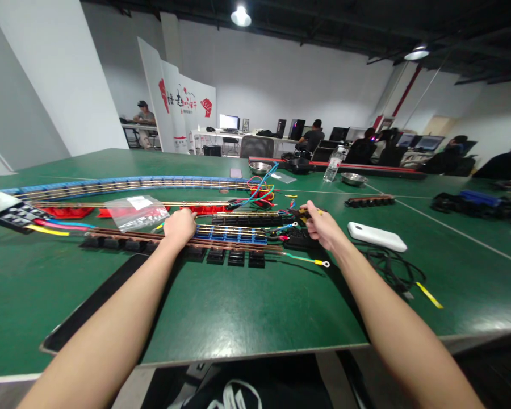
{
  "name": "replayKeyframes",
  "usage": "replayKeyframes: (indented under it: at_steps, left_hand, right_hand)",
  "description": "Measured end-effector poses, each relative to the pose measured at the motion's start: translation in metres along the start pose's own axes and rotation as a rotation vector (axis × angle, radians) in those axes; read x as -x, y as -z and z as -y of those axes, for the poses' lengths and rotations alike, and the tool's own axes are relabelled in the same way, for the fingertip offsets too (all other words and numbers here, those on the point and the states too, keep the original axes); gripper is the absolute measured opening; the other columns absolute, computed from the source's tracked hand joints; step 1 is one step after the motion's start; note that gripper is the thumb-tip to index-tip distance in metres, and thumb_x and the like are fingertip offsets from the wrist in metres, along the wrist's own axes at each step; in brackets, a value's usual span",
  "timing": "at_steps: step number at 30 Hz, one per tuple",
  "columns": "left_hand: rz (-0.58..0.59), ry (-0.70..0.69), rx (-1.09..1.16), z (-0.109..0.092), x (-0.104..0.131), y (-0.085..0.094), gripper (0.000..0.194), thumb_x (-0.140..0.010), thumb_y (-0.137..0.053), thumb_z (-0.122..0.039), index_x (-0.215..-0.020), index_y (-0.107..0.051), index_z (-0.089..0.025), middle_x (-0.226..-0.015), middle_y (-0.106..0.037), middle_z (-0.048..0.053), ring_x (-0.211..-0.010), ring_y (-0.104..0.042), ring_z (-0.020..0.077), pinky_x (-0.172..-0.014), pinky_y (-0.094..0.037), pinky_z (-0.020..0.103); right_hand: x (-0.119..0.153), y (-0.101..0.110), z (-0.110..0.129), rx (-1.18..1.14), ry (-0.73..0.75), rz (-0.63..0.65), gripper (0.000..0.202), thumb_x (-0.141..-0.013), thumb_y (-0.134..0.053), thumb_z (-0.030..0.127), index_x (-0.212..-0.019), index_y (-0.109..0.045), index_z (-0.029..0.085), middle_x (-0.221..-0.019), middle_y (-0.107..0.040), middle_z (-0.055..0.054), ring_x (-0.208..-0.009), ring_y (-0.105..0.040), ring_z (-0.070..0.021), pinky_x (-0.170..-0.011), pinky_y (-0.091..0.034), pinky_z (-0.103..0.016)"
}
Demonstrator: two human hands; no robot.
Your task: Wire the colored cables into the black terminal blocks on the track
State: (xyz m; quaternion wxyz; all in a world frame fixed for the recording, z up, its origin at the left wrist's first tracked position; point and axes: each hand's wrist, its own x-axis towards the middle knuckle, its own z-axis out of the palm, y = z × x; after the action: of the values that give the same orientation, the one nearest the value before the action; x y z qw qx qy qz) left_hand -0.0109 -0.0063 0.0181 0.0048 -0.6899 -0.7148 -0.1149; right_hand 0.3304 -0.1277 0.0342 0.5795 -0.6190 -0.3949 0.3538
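At our left, a brown-topped strip with black feet point(230, 246) starts its run across the green table point(259, 307), its long axis left to right, the right end slanting slightly toward us with a green wire point(300, 258) extending from it. Our left forearm reaches forward and inward; the left hand point(180, 229) bends down over the strip, fingers curled, and we cannot tell whether they grip anything. Just right of it, a short blue rail piece point(232, 233) and, behind that, a black rail piece point(247, 218) lie nearly parallel to the strip, their wired ends pointing right. Our right forearm angles in from the right, and the right hand point(321, 226) has thumb and fingers together, clamped on a dark piece with yellow on it point(300, 215) near those wired ends.
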Motion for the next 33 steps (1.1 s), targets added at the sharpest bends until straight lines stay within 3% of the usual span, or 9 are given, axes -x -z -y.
replayKeyframes:
  at_steps: [2, 6, 12, 16, 20, 24, 29, 33]
  left_hand:
    - [0.003, 0.002, 0.003, 0.000, 0.000, 0.000, 0.040, -0.096, -0.038, -0.036, -0.106, -0.069, -0.012, -0.106, -0.071, 0.021, -0.103, -0.067, 0.0328, -0.082, -0.052, 0.038]
    - [0.000, 0.000, 0.007, 0.000, 0.000, 0.000, 0.040, -0.097, -0.038, -0.035, -0.106, -0.069, -0.012, -0.106, -0.071, 0.021, -0.104, -0.067, 0.0330, -0.082, -0.052, 0.038]
    - [-0.003, -0.002, 0.009, 0.000, 0.000, 0.000, 0.040, -0.097, -0.039, -0.035, -0.105, -0.070, -0.011, -0.105, -0.071, 0.022, -0.103, -0.067, 0.0330, -0.082, -0.052, 0.038]
    - [0.002, 0.001, 0.011, 0.000, -0.001, 0.000, 0.040, -0.097, -0.039, -0.035, -0.105, -0.069, -0.012, -0.106, -0.071, 0.021, -0.103, -0.067, 0.0328, -0.082, -0.052, 0.037]
    - [0.009, 0.007, 0.002, 0.001, -0.001, -0.001, 0.039, -0.097, -0.039, -0.036, -0.106, -0.069, -0.012, -0.107, -0.071, 0.021, -0.105, -0.067, 0.0326, -0.083, -0.052, 0.038]
    - [0.008, 0.005, 0.021, 0.001, -0.001, -0.001, 0.039, -0.097, -0.039, -0.035, -0.105, -0.069, -0.012, -0.108, -0.071, 0.020, -0.105, -0.066, 0.0333, -0.084, -0.052, 0.039]
    - [0.003, 0.013, 0.040, 0.002, -0.002, -0.002, 0.039, -0.097, -0.038, -0.035, -0.104, -0.070, -0.014, -0.109, -0.071, 0.019, -0.106, -0.066, 0.0336, -0.084, -0.052, 0.039]
    - [0.005, 0.014, 0.037, 0.001, -0.002, -0.001, 0.039, -0.097, -0.038, -0.035, -0.105, -0.069, -0.013, -0.109, -0.071, 0.020, -0.106, -0.066, 0.0334, -0.084, -0.052, 0.039]
  right_hand:
    - [-0.001, 0.000, 0.002, -0.147, -0.071, -0.015, 0.047, -0.081, -0.062, 0.062, -0.105, -0.060, 0.022, -0.043, -0.030, 0.013, -0.034, -0.020, -0.0038, -0.034, -0.014, -0.013]
    - [0.000, -0.004, 0.002, -0.194, -0.069, -0.049, 0.041, -0.084, -0.061, 0.059, -0.101, -0.057, 0.023, -0.043, -0.030, 0.013, -0.032, -0.022, -0.0031, -0.031, -0.015, -0.011]
    - [0.001, -0.007, 0.008, -0.475, -0.226, -0.049, 0.028, -0.098, -0.042, 0.050, -0.090, -0.048, 0.024, -0.042, -0.026, 0.013, -0.032, -0.016, -0.0034, -0.031, -0.013, -0.010]
    - [0.000, -0.002, 0.014, -0.609, -0.314, -0.049, 0.034, -0.100, -0.033, 0.049, -0.080, -0.043, 0.023, -0.043, -0.019, 0.012, -0.032, -0.017, -0.0040, -0.030, -0.014, -0.010]
    - [0.002, -0.002, 0.018, -0.649, -0.334, -0.011, 0.036, -0.101, -0.029, 0.047, -0.076, -0.038, 0.023, -0.043, -0.021, 0.012, -0.031, -0.019, -0.0036, -0.030, -0.013, -0.009]
    - [0.005, -0.006, 0.015, -0.444, -0.245, -0.007, 0.032, -0.103, -0.026, 0.045, -0.085, -0.041, 0.024, -0.043, -0.034, 0.011, -0.029, -0.026, -0.0038, -0.030, -0.013, -0.009]
    - [0.004, -0.002, 0.007, 0.177, 0.066, 0.039, 0.030, -0.101, -0.035, 0.045, -0.109, -0.051, 0.021, -0.046, -0.054, 0.005, -0.033, -0.047, -0.0084, -0.032, -0.023, -0.012]
    - [-0.001, 0.012, 0.006, 0.258, 0.209, -0.041, 0.040, -0.098, -0.037, 0.051, -0.114, -0.053, 0.018, -0.048, -0.057, 0.004, -0.034, -0.051, -0.0091, -0.037, -0.036, -0.015]
